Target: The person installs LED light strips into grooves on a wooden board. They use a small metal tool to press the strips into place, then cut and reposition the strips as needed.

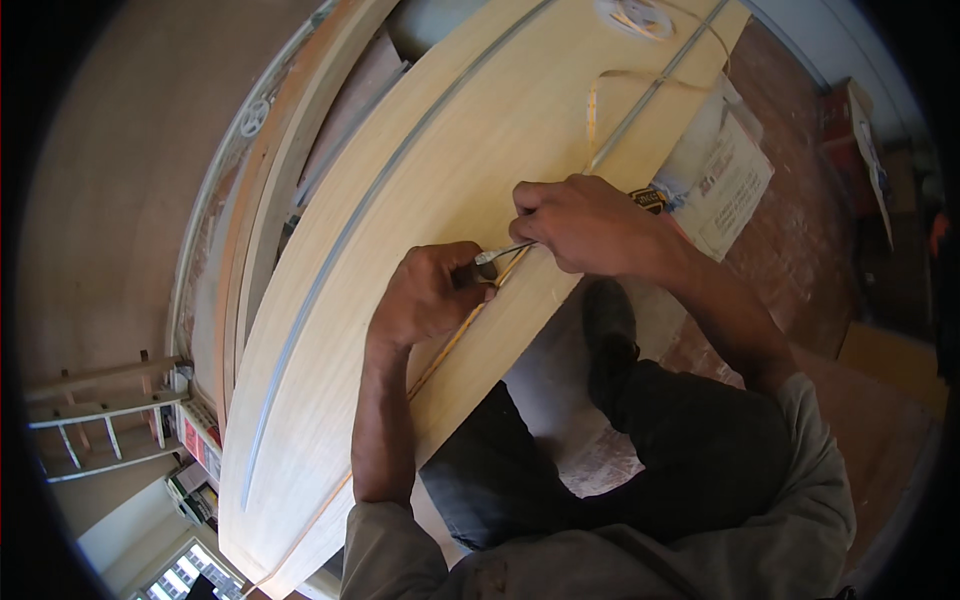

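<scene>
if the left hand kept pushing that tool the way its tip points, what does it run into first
Most likely the right hand: the metal tip of the tool in the left hand points straight at its fingers, just above the wooden panel. Depth is unclear.

Both bare forearms reach forward from the lower edge; the left hand (430, 293) is curled in a closed grip, the right hand (585, 222) pinches shut just beside it, knuckles up

Soft, even daylight, sharp at centre (edges bend, black fisheye rim), faint shadows.
</scene>
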Tool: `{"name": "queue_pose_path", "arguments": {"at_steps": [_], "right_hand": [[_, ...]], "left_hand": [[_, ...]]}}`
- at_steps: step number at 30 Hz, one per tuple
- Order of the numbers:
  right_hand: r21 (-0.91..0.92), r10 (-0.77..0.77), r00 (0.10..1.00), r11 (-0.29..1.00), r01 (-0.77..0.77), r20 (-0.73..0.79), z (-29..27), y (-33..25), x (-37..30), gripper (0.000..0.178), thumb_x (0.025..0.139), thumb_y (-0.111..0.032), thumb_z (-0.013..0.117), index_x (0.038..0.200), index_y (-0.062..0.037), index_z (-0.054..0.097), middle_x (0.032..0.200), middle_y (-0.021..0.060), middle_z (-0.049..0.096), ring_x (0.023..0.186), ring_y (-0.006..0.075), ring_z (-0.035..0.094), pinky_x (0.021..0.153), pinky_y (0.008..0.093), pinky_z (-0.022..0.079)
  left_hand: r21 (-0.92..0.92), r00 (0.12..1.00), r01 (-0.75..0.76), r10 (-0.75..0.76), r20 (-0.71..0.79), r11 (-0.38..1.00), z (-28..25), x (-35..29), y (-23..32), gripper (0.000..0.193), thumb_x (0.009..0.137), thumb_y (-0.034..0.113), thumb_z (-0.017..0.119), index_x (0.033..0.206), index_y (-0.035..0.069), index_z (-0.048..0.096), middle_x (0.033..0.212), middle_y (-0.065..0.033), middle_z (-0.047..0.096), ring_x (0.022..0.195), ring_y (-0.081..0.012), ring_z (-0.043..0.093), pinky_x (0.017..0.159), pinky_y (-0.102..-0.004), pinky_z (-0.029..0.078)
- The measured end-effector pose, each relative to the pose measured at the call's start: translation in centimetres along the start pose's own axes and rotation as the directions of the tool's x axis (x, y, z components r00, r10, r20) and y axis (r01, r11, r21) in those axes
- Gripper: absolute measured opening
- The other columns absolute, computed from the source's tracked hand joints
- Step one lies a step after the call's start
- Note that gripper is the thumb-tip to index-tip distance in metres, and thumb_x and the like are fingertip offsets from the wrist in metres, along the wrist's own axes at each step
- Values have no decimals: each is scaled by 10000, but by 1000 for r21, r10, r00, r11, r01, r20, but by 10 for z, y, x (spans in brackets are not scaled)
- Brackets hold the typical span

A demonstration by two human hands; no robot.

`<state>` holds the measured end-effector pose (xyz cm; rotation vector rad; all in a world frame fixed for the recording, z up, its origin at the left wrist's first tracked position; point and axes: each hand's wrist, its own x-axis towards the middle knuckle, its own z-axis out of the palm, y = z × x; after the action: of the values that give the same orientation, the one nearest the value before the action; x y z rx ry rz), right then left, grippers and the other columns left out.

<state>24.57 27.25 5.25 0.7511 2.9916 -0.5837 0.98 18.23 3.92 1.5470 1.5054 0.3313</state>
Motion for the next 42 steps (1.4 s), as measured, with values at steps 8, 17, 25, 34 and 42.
{"name": "queue_pose_path", "arguments": {"at_steps": [8,17,25,34,42], "right_hand": [[19,-16,999,1000,17,-35,7,5,2,196,863,-65,687,1033,-86,782,1020,88,654,889,328,731,783,461,588],[-15,48,989,999,-50,-137,7,20,-18,162,876,-68,693,1016,-70,774,1036,99,655,885,327,740,765,463,598],[-51,46,997,997,-50,-67,-2,22,-13,158,859,-59,705,1002,-73,771,1014,79,612,821,321,720,738,458,579],[41,133,970,991,-127,-203,-7,10,-26,167,932,-161,746,1059,-62,703,987,89,622,829,329,720,713,467,574],[281,279,909,886,-368,309,-28,-33,-46,371,1086,-310,622,1228,25,550,1130,236,699,909,453,703,760,527,556]], "left_hand": [[-92,957,-238,249,145,967,-13,49,-3,184,925,26,793,1095,-31,750,891,-69,768,832,-136,715,748,-324,565],[30,981,-48,41,188,998,-15,46,20,283,859,85,849,1116,-3,772,863,-57,744,793,-126,641,719,-307,519],[21,972,-30,24,232,999,-11,55,36,303,877,51,821,1172,6,771,832,-58,728,709,-110,619,683,-321,514],[-10,960,-233,232,156,972,-2,63,31,347,870,24,818,1213,24,766,847,-41,735,780,-136,661,758,-312,538],[259,962,-210,151,229,943,-13,68,28,265,818,163,874,1049,113,755,1015,-26,738,990,-258,704,876,-405,511]]}}
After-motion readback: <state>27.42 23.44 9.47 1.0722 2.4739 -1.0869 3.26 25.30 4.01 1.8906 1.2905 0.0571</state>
